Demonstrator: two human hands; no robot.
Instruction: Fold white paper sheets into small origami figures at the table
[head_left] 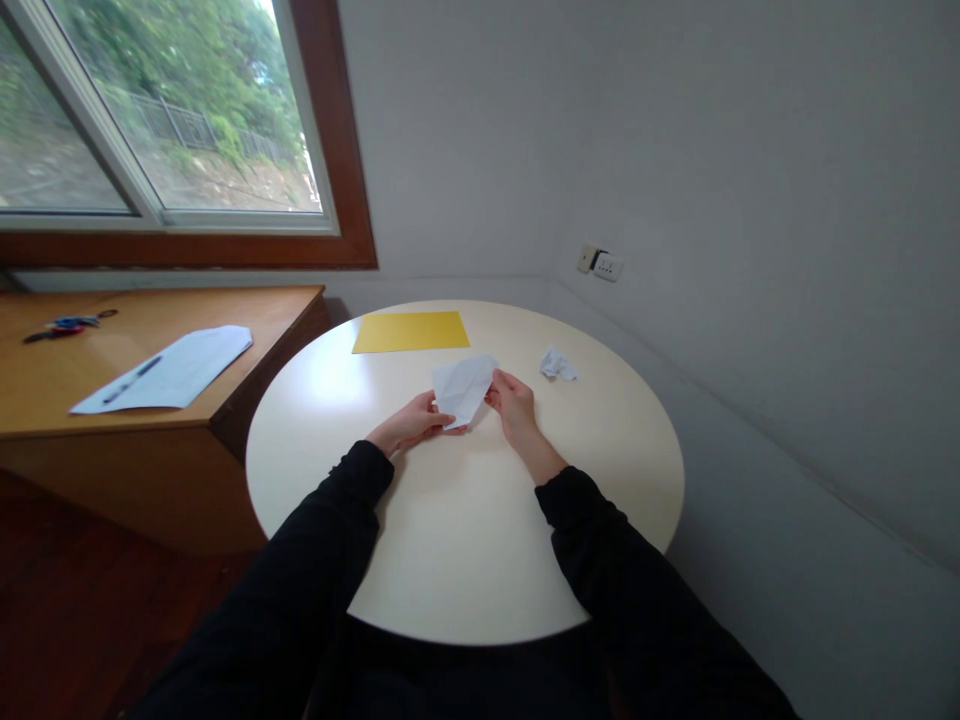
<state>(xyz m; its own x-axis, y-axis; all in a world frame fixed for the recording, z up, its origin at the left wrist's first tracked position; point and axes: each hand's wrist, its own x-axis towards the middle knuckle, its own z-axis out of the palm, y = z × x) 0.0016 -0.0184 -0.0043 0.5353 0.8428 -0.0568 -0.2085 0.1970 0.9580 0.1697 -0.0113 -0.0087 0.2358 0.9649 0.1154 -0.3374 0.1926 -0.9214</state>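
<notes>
The white paper (pixel 463 388), creased and partly folded, is held up just above the middle of the round bench (pixel 465 540), between the two hands.

Largest in the scene is that cream round bench, which fills the centre of the view and stands in the corner of a grey-walled room. To its left is a wooden side bench (pixel 150 370) under a wood-framed window (pixel 172 130). On the side bench lies a white sheet (pixel 176 368) with a dark pen (pixel 131 381) resting on it, and further back near the window a pair of blue-handled scissors (pixel 64 325).

At the far edge of the round bench lies a flat yellow sheet (pixel 411 331), just beyond the white paper and apart from it. To the right of the hands, well clear of them, sits a small crumpled scrap of paper (pixel 558 364).

The left hand (pixel 409 423) has its fingers closed on the lower left edge of the white paper, thumb on top. The right hand (pixel 514 403) pinches the paper's right edge, its fingers together on it. Both arms are in black sleeves.
</notes>
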